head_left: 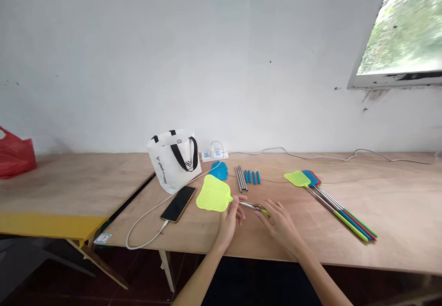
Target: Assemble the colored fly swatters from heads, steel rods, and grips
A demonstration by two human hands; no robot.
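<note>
My left hand (230, 216) pinches a yellow-green fly swatter at the neck, just below its perforated head (214, 194). A silver rod (247, 204) runs right from that neck toward my right hand (278, 223). Between the right thumb and fingers is a yellow-green grip (265, 212) at the rod's far end; the fingers partly cover it, so its full shape is hidden. Beyond my hands lie several metal tubes (241, 179), several short blue grips (254, 177) and a stack of blue swatter heads (218, 171).
Several assembled fly swatters (331, 202) lie to the right. On the left, a phone (178, 204) with a white charging cable (147, 209) lies before a white bag (172, 163). A power strip (214, 154) sits by the wall; a gap separates the tables.
</note>
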